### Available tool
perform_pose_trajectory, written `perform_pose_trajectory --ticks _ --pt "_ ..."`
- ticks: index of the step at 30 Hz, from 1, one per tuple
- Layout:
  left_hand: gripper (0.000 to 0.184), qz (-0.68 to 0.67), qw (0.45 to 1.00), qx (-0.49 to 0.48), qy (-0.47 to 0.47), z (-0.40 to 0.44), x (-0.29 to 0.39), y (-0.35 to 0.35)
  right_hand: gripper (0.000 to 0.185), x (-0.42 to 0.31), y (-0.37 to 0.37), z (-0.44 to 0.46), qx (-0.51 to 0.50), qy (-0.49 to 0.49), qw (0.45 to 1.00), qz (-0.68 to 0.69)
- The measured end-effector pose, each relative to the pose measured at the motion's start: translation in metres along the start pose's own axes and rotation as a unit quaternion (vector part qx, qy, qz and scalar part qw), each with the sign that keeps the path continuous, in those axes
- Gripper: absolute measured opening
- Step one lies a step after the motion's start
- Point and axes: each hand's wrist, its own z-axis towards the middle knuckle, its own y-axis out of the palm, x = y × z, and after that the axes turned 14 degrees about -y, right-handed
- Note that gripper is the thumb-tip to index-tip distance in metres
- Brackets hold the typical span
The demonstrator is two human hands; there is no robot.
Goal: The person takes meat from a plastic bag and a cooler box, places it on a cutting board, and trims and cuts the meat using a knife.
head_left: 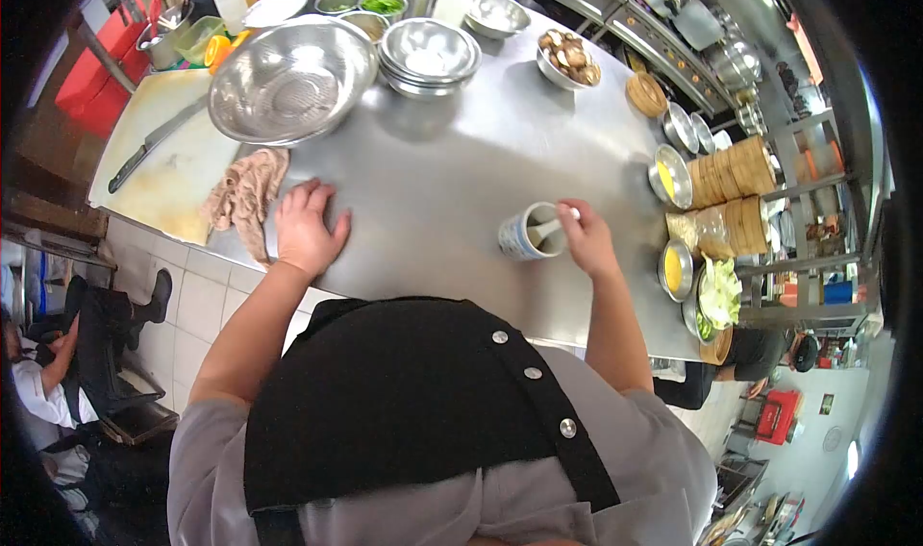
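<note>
My right hand (588, 242) pinches the handle of a pale soup spoon (549, 227). The spoon's bowl end is down inside a white cup with a blue pattern (515, 242), which stands on the steel table (423, 186). What the cup holds is hard to make out. On the left, my left hand (308, 231) rests palm down on the table near its front edge, fingers spread, holding nothing. Right beside it lies a crumpled brownish cloth (248, 190), partly over the edge of a white cutting board (139, 104).
A knife (159, 142) lies on the board. Behind are a large steel bowl (293, 80), stacked steel bowls (430, 51) and a bowl of mushrooms (569, 61). Bamboo steamers (735, 171) and yellow-filled bowls (671, 176) line the right side. A seated person (58, 368) is at lower left.
</note>
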Motion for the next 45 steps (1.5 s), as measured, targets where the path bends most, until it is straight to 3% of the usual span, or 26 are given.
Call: perform_pose_trajectory --ticks 2,4,6,11,16,18,21,23,26,27,28,32,38,41,42,43,45 --pt "0.042 -0.029 0.996 -0.053 0.061 0.008 -0.018 -0.014 0.047 0.026 -0.008 0.01 0.118 -0.063 0.991 0.014" --pt "0.043 -0.033 0.992 -0.072 0.099 0.015 -0.031 -0.023 0.041 0.013 -0.029 0.025 0.193 -0.035 0.978 0.073" --pt "0.045 -0.033 0.988 -0.087 0.123 0.017 -0.037 -0.027 0.034 -0.011 -0.046 0.039 0.211 -0.078 0.973 0.052" --pt "0.044 -0.03 0.99 -0.088 0.104 0.019 -0.033 -0.027 0.027 -0.099 -0.046 0.094 0.153 -0.13 0.977 -0.077" --pt "0.042 -0.048 0.99 -0.09 0.1 0.026 -0.033 -0.028 0.039 -0.12 -0.018 0.215 0.028 -0.157 0.977 -0.144" --pt "0.041 -0.054 0.99 -0.09 0.09 0.022 -0.029 -0.027 0.053 -0.119 0.002 0.276 -0.005 -0.209 0.97 -0.126" --pt "0.041 -0.043 0.991 -0.094 0.085 0.026 -0.033 -0.028 0.095 -0.122 0.039 0.357 -0.026 -0.138 0.99 -0.006" --pt "0.041 -0.032 0.991 -0.105 0.081 0.028 -0.03 -0.029 0.102 -0.104 0.068 0.41 -0.001 -0.125 0.992 0.025" --pt "0.039 -0.034 0.991 -0.094 0.088 0.03 -0.029 -0.027 0.1 -0.095 0.095 0.46 0.015 -0.164 0.986 0.018" --pt "0.039 -0.032 0.991 -0.091 0.09 0.031 -0.028 -0.026 0.094 -0.094 0.098 0.475 -0.046 -0.18 0.981 0.049" --pt "0.039 -0.031 0.991 -0.098 0.085 0.033 -0.027 -0.027 0.092 -0.098 0.101 0.479 -0.033 -0.174 0.982 0.06" --pt "0.04 -0.009 0.99 -0.115 0.074 0.034 -0.025 -0.027 0.089 -0.109 0.101 0.478 -0.054 -0.14 0.986 0.077" --pt "0.042 0.003 0.99 -0.122 0.068 0.032 -0.03 -0.022 0.086 -0.116 0.101 0.47 -0.107 -0.163 0.981 0.022" --pt "0.042 0.008 0.99 -0.128 0.066 0.033 -0.029 -0.024 0.081 -0.114 0.089 0.47 -0.139 -0.074 0.951 0.267" --pt "0.042 0.013 0.989 -0.126 0.07 0.033 -0.028 -0.025 0.07 -0.098 0.092 0.481 -0.063 -0.074 0.964 0.246" --pt "0.042 0.017 0.989 -0.124 0.075 0.034 -0.028 -0.025 0.064 -0.092 0.088 0.481 -0.046 -0.102 0.988 0.105" --pt "0.042 0.016 0.989 -0.127 0.071 0.033 -0.029 -0.023 0.054 -0.083 0.085 0.472 -0.009 -0.149 0.972 -0.179"
